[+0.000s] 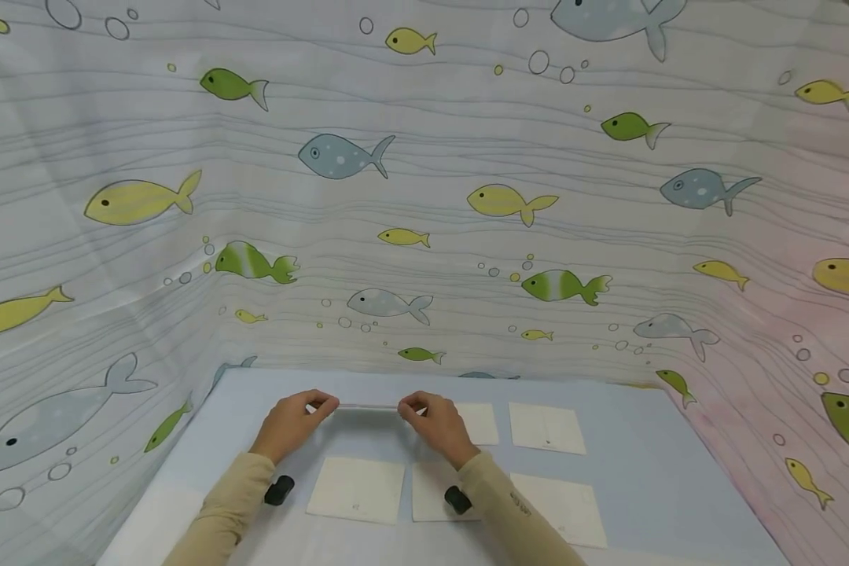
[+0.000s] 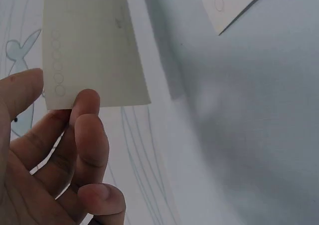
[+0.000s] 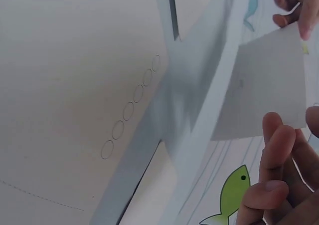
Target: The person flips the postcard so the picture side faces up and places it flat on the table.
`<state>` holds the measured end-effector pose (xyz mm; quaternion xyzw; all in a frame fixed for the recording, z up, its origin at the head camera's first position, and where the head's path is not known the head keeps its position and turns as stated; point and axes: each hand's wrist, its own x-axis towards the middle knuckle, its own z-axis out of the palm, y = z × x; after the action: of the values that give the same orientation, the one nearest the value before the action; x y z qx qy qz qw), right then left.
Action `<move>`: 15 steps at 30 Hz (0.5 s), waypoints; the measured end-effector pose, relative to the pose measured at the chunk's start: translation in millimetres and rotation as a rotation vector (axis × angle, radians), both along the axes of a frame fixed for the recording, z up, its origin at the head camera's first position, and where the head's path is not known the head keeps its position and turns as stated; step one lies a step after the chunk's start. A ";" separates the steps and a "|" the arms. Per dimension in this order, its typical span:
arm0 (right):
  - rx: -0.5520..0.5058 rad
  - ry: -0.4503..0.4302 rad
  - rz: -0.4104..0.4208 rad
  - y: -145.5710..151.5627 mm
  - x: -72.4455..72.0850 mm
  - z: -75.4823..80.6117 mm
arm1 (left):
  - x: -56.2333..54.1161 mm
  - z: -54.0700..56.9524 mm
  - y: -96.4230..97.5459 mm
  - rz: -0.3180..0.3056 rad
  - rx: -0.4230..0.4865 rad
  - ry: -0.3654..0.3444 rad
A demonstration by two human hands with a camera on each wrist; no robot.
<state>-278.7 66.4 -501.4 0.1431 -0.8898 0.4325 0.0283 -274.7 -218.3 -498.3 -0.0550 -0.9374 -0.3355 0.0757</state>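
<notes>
A cream paper card [image 1: 368,406] is held up between both hands above the far part of the table, seen almost edge-on in the head view. My left hand [image 1: 290,424] pinches one end between thumb and fingers. At the other end my right hand [image 1: 439,426] pinches the edge the same way. In the left wrist view the card [image 2: 94,45] shows a row of small drawn circles along one edge and a faint mark. From the right wrist, the card [image 3: 271,85] looks flat, with both hands at its edge.
Several similar cards lie on the pale blue table [image 1: 679,479]: one at front left [image 1: 356,489], one partly under the right arm [image 1: 431,499], one at front right [image 1: 566,511], and two behind, including a far-right card [image 1: 547,428]. A fish-patterned curtain [image 1: 453,157] surrounds the table.
</notes>
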 end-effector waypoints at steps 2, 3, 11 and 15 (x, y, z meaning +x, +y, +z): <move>0.038 -0.001 0.009 -0.3 3.8 -0.9 | 2.8 -3.5 0.2 0.000 -0.029 -0.001; 0.054 -0.001 0.019 -0.4 5.6 -1.3 | 4.1 -4.9 0.6 0.000 -0.043 0.000; 0.144 -0.023 0.074 -0.3 12.0 -12.7 | 13.5 -7.0 3.4 -0.055 -0.123 -0.018; 0.180 -0.058 0.069 -1.7 14.0 -20.6 | 16.3 -11.2 5.0 -0.086 -0.175 -0.043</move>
<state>-264.6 64.6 -522.0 0.1628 -0.9200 0.3556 -0.0254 -258.4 -213.2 -509.5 -0.0942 -0.9613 -0.2565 0.0362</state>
